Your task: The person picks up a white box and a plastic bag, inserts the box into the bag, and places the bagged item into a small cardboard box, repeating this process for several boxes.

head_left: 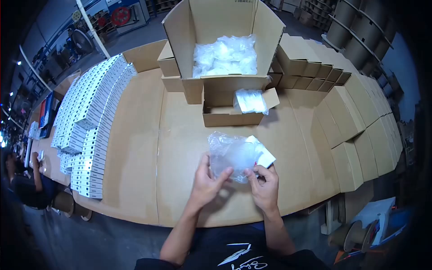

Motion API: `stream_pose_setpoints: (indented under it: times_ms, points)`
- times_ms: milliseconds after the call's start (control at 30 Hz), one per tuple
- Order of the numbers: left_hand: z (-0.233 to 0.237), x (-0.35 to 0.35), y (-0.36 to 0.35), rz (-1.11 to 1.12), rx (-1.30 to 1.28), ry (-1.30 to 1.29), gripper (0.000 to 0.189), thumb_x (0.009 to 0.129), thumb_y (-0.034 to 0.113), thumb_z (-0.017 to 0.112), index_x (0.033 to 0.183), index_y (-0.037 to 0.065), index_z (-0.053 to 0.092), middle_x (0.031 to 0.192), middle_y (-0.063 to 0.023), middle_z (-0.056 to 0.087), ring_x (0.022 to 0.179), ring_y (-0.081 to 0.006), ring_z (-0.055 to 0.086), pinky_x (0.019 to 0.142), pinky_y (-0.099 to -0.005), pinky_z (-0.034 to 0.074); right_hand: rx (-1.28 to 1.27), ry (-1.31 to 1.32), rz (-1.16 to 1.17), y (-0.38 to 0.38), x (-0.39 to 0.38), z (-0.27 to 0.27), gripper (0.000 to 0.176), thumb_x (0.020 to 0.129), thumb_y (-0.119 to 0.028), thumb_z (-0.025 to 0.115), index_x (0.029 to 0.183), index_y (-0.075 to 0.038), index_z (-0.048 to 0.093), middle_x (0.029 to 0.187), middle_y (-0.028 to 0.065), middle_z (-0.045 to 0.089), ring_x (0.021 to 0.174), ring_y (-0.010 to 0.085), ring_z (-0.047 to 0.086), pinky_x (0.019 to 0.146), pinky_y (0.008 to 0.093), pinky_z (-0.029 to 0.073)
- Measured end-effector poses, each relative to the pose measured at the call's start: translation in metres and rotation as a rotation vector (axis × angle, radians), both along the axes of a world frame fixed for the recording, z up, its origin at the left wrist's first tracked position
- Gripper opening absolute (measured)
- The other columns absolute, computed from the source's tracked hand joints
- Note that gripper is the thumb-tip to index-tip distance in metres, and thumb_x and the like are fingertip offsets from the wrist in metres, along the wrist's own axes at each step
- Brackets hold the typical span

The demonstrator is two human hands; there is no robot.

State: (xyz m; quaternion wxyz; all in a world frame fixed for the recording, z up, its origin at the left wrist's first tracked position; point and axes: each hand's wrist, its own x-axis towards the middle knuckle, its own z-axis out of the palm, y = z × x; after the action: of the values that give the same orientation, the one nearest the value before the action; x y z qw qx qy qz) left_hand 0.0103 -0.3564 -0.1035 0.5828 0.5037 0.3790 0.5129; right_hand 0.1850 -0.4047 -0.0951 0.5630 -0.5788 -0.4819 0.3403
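A clear plastic bag (227, 153) is spread between my two hands above the cardboard-covered table. My left hand (208, 182) pinches its lower left side between thumb and fingers. At the bag's lower right corner, my right hand (264, 186) grips the film, and a small white box (264, 155) with a red mark sits in the same fingers, partly behind the bag. Just beyond my hands stands an open brown carton (231, 119). A bundle of clear wrapped packets (250, 101) rests at its right end.
A large open box (180, 49) full of clear plastic bags (225, 56) stands at the back. Stacked small white boxes (92, 117) line the left side. Brown cartons (346, 117) are piled along the right. A person (27, 175) works at the far left.
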Motion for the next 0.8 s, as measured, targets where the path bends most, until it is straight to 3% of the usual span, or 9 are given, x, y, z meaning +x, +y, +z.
stream_pose_setpoints:
  times_ms: [67, 167, 300, 333, 433, 500, 533, 667, 800]
  points:
    - [0.001, 0.008, -0.008, -0.047, -0.200, -0.048, 0.026, 0.102, 0.015, 0.067, 0.120, 0.001, 0.054, 0.100, -0.0029, 0.061, 0.074, -0.0060, 0.061, 0.059, -0.0198, 0.049, 0.012, 0.035, -0.002, 0.001, 0.001, -0.005, 0.019, 0.095, -0.010, 0.076, 0.096, 0.009, 0.069, 0.104, 0.0073, 0.054, 0.082, 0.0093, 0.055, 0.063, 0.0238, 0.046]
    - [-0.002, 0.000, -0.004, 0.060, -0.204, -0.116, 0.011, 0.103, 0.010, 0.065, 0.103, 0.002, 0.057, 0.081, 0.0035, 0.058, 0.057, -0.0008, 0.047, 0.049, -0.0204, 0.041, 0.076, 0.083, -0.006, 0.004, 0.005, -0.009, 0.018, 0.097, -0.009, 0.074, 0.096, 0.008, 0.069, 0.106, 0.0072, 0.053, 0.082, 0.0092, 0.055, 0.062, 0.0235, 0.045]
    - [-0.016, -0.012, 0.001, 0.087, -0.030, -0.148, 0.025, 0.097, 0.007, 0.072, 0.111, 0.005, 0.053, 0.094, -0.0006, 0.058, 0.080, -0.0052, 0.057, 0.068, -0.0197, 0.048, 0.008, 0.057, 0.024, 0.003, 0.012, -0.007, 0.018, 0.097, -0.009, 0.074, 0.094, 0.008, 0.068, 0.106, 0.0045, 0.053, 0.088, 0.0100, 0.054, 0.074, 0.0233, 0.047]
    - [-0.007, -0.009, 0.001, 0.061, -0.049, -0.195, 0.046, 0.091, 0.006, 0.079, 0.126, 0.003, 0.050, 0.106, -0.0054, 0.061, 0.100, -0.0112, 0.062, 0.087, -0.0245, 0.052, 0.033, 0.066, 0.024, 0.003, 0.010, -0.009, 0.018, 0.097, -0.009, 0.074, 0.095, 0.008, 0.068, 0.107, 0.0058, 0.053, 0.088, 0.0111, 0.056, 0.073, 0.0235, 0.048]
    - [0.000, -0.012, 0.008, -0.070, 0.029, 0.045, 0.061, 0.086, 0.006, 0.083, 0.136, 0.000, 0.048, 0.117, -0.0102, 0.065, 0.112, -0.0166, 0.064, 0.098, -0.0304, 0.052, 0.069, 0.012, 0.046, 0.002, 0.006, -0.019, 0.019, 0.095, -0.009, 0.076, 0.096, 0.009, 0.069, 0.114, 0.0093, 0.054, 0.088, 0.0147, 0.062, 0.070, 0.0245, 0.052]
    - [0.008, -0.011, 0.009, -0.106, -0.084, 0.088, 0.059, 0.081, 0.009, 0.088, 0.130, -0.002, 0.057, 0.119, -0.0123, 0.069, 0.109, -0.0180, 0.067, 0.095, -0.0321, 0.054, 0.047, -0.130, 0.084, 0.000, 0.007, -0.025, 0.022, 0.093, -0.010, 0.078, 0.096, 0.010, 0.068, 0.119, 0.0112, 0.054, 0.090, 0.0175, 0.064, 0.072, 0.0260, 0.053]
    - [0.008, -0.010, 0.010, -0.105, -0.093, 0.118, 0.055, 0.081, 0.010, 0.089, 0.126, -0.002, 0.060, 0.115, -0.0115, 0.071, 0.106, -0.0182, 0.068, 0.094, -0.0320, 0.055, -0.126, -0.117, 0.133, -0.004, 0.009, -0.011, 0.022, 0.091, -0.006, 0.078, 0.105, 0.009, 0.069, 0.121, 0.0131, 0.057, 0.101, 0.0221, 0.064, 0.082, 0.0304, 0.054]
    - [-0.007, -0.011, 0.002, -0.025, 0.054, 0.202, 0.047, 0.079, 0.012, 0.091, 0.116, -0.003, 0.066, 0.103, -0.0101, 0.075, 0.095, -0.0184, 0.071, 0.088, -0.0321, 0.057, 0.072, 0.122, 0.153, 0.002, 0.027, 0.001, 0.026, 0.095, 0.004, 0.065, 0.121, 0.004, 0.068, 0.118, 0.0122, 0.059, 0.120, 0.0251, 0.056, 0.106, 0.0345, 0.044]
    - [-0.022, -0.016, -0.008, -0.009, 0.119, 0.321, 0.044, 0.078, 0.010, 0.091, 0.112, -0.002, 0.066, 0.099, -0.0109, 0.075, 0.092, -0.0177, 0.072, 0.085, -0.0324, 0.058, 0.110, 0.075, 0.056, 0.014, 0.063, 0.000, 0.047, 0.096, 0.004, 0.063, 0.141, 0.002, 0.052, 0.128, 0.0149, 0.053, 0.121, 0.0227, 0.055, 0.105, 0.0333, 0.044]
